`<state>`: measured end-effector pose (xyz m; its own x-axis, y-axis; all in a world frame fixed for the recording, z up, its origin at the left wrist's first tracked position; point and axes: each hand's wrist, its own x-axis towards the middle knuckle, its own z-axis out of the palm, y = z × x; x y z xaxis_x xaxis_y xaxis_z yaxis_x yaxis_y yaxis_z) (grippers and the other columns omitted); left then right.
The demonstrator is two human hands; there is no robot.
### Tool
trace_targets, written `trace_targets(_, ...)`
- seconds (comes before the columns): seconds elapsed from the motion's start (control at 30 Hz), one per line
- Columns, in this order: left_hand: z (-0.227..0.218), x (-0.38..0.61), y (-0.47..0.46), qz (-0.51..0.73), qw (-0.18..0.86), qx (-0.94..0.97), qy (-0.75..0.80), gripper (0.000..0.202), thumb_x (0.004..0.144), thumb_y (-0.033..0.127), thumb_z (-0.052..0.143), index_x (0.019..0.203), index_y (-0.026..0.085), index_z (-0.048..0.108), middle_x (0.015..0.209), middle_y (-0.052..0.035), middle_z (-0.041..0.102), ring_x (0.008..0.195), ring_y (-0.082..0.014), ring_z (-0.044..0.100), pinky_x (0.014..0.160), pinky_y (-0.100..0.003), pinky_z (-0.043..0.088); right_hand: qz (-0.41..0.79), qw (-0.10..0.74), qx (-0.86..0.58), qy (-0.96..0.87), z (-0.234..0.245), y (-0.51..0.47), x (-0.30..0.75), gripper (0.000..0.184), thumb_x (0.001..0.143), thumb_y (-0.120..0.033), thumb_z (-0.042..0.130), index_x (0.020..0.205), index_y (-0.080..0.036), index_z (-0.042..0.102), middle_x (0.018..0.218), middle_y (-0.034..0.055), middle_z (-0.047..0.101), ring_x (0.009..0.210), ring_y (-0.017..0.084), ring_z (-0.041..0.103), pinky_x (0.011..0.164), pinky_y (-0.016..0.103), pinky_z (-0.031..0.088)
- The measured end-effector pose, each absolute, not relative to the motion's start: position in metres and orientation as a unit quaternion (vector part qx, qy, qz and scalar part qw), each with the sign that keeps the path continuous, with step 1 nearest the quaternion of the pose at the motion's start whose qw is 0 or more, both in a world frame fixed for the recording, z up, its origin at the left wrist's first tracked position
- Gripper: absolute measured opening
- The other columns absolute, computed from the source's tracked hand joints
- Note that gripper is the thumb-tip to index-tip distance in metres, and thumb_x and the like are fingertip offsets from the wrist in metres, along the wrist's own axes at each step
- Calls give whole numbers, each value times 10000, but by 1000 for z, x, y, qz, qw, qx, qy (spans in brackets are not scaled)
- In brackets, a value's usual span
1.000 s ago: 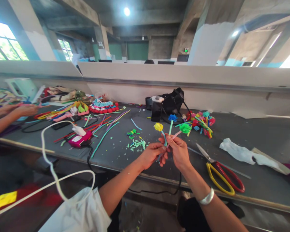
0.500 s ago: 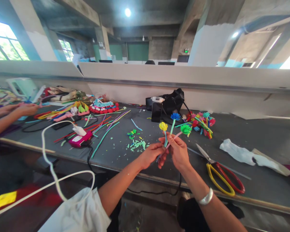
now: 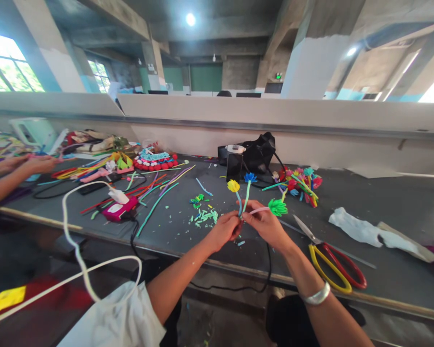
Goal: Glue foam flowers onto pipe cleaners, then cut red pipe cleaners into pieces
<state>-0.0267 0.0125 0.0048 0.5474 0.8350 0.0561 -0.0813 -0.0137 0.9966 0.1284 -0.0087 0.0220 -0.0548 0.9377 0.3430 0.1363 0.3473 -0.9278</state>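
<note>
Three craft flowers with fuzzy, pipe-cleaner-like stems are between my hands. My left hand (image 3: 227, 230) is closed around the lower stems, pinching the yellow flower (image 3: 233, 186) on its blue stem and the blue flower (image 3: 250, 178) on its light green stem. My right hand (image 3: 266, 224) pinches the pink stem of the green flower (image 3: 278, 207), which leans to the right. The fingertips of both hands meet where the stems cross; the stem ends are hidden. Scissors (image 3: 323, 248) with one yellow and one red handle lie to the right of my right hand.
Green clippings (image 3: 205, 217) lie in front of my left hand. A bundle of coloured flowers (image 3: 304, 183), a black bag (image 3: 260, 152) and a phone (image 3: 234, 167) sit behind. Leftward are a pink power block (image 3: 120, 209), loose stems and another person's hands (image 3: 39, 164).
The yellow and blue flowers have shifted left and slightly down. The green flower has tilted away to the right and dropped a little, and the fingers have closed in at the stems' crossing.
</note>
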Motion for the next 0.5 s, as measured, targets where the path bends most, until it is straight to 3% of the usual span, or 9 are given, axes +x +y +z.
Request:
trace_targets(0.1, 5, -30, 11, 337, 608, 653, 300, 204, 788, 273, 439, 605, 189, 469, 483, 49, 434, 447, -84, 375, 459, -226, 269, 397, 496, -438, -636, 27, -13, 135, 276, 787, -386, 705, 1023, -246, 729, 873, 3, 676, 753, 152, 587, 693, 270, 490)
trace_targets(0.23, 3, -33, 7, 299, 602, 683, 286, 215, 793, 254, 444, 598, 180, 495, 490, 44, 453, 447, -82, 385, 468, -226, 285, 457, 450, -423, -640, 30, -20, 140, 275, 811, -439, 687, 950, -202, 694, 640, -47, 582, 456, 70, 435, 409, 190, 335)
trace_targets(0.33, 1, -35, 3, 287, 609, 684, 281, 191, 795, 253, 425, 653, 175, 525, 504, 46, 457, 427, -81, 382, 444, -223, 286, 489, 450, -406, -627, 30, -22, 140, 284, 810, -464, 688, 888, -196, 634, 583, -72, 531, 398, 58, 417, 372, 182, 318)
trace_targets(0.5, 0, -47, -12, 322, 609, 661, 298, 197, 820, 284, 382, 736, 176, 524, 528, 54, 446, 408, -76, 359, 421, -210, 270, 531, 477, -381, -588, 28, -27, 126, 343, 783, -514, 697, 883, -198, 606, 666, -29, 610, 498, 117, 577, 474, 245, 498)
